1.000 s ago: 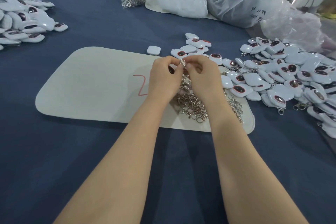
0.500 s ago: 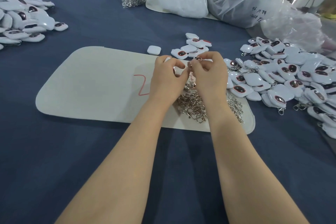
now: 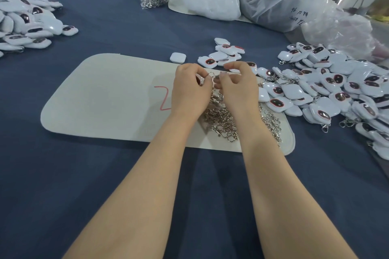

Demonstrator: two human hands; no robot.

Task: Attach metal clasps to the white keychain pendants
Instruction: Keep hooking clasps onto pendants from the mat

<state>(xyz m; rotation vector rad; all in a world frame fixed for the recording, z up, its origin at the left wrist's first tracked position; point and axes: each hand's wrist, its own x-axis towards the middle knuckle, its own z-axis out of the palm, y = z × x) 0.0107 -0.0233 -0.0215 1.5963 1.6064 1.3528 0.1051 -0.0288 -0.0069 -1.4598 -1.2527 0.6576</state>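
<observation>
Head view: left hand (image 3: 190, 92) and right hand (image 3: 239, 90), fingers curled, both pinch one clasp (image 3: 212, 75) mid-frame, above clasp pile (image 3: 223, 120). Pendants (image 3: 336, 90) heaped centre right. Clasp probably light, stiff, slippery; best pinched by its ring.

The clasp heap (image 3: 223, 120) is sitting on the right end of the mat (image 3: 105, 101); one pendant pile (image 3: 27, 23) is lying at the left edge of the table (image 3: 105, 185), another pendant pile (image 3: 336, 90) at the right edge.

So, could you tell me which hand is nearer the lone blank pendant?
Left. The left hand is just short of the lone blank pendant; the right hand lies farther right.
</observation>
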